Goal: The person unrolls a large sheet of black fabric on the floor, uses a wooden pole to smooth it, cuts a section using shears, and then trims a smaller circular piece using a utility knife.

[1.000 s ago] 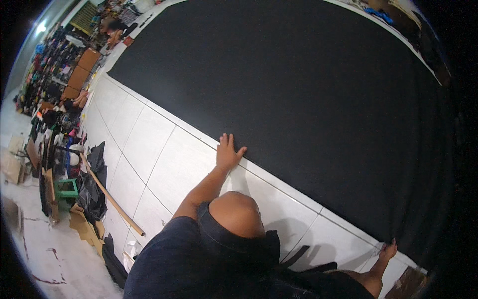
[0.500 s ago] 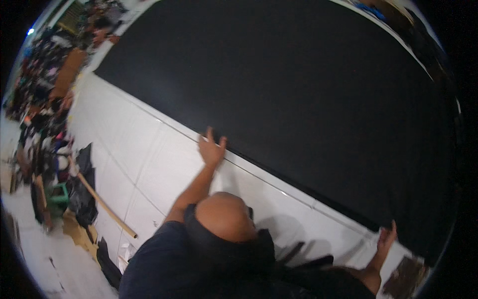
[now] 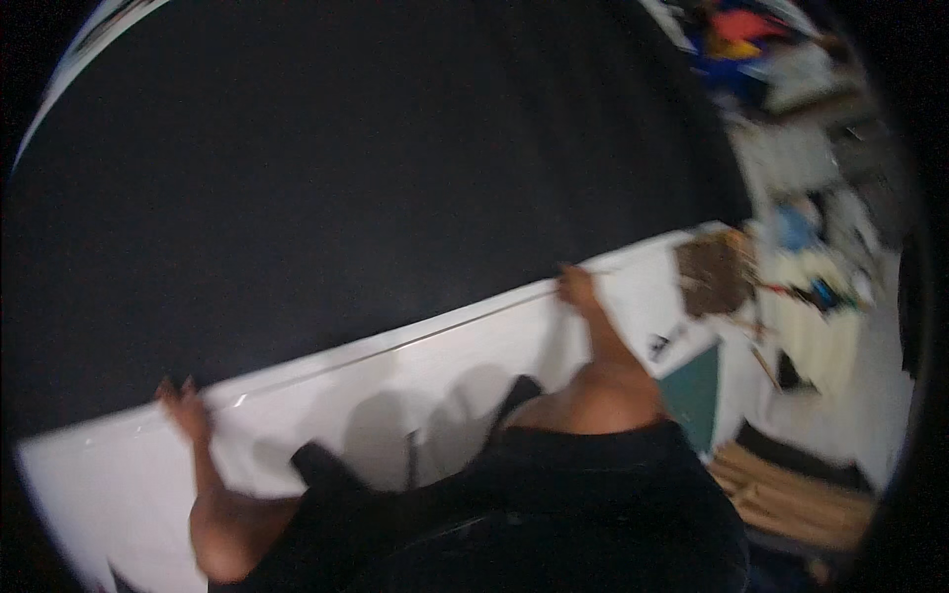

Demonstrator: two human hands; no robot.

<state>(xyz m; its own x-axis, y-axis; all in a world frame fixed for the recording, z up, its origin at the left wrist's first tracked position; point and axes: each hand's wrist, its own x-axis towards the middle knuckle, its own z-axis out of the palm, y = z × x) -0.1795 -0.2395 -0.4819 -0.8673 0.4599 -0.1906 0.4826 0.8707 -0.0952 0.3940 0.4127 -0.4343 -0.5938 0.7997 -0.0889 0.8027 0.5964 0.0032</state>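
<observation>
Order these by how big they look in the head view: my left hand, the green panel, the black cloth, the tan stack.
1. Black cloth
2. Tan stack, blurred
3. Green panel, partly hidden
4. Left hand

The location is consistent with a textile workshop. Primary indicator: one broad black sheet of cloth [image 3: 326, 188] spread over a white surface [image 3: 99, 494]. Secondary indicators, at the right-hand side: a multicoloured heap [image 3: 746, 35], a dark brown panel [image 3: 712, 275] and long tan pieces [image 3: 791, 499], blurred and irregularly placed.
</observation>
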